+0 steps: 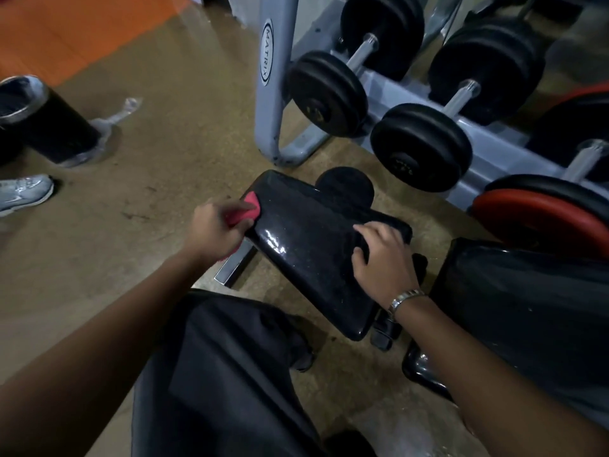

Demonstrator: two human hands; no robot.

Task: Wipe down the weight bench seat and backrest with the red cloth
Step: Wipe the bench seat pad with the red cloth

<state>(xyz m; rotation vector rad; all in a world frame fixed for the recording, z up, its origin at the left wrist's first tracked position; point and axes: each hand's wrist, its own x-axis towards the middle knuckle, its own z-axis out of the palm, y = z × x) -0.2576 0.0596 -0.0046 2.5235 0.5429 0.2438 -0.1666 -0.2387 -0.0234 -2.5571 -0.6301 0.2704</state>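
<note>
Red cloth, gripped in the left hand, rubs the seat at its far-left edge; the right hand rests flat on it. The backrest seemingly remains.

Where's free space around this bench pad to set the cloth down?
Bare: the middle of the seat pad, between the left hand holding the red cloth and the right hand resting on it; also the floor between the black bin and the pad. Crowded: the dumbbell rack side beyond the pad.
</note>
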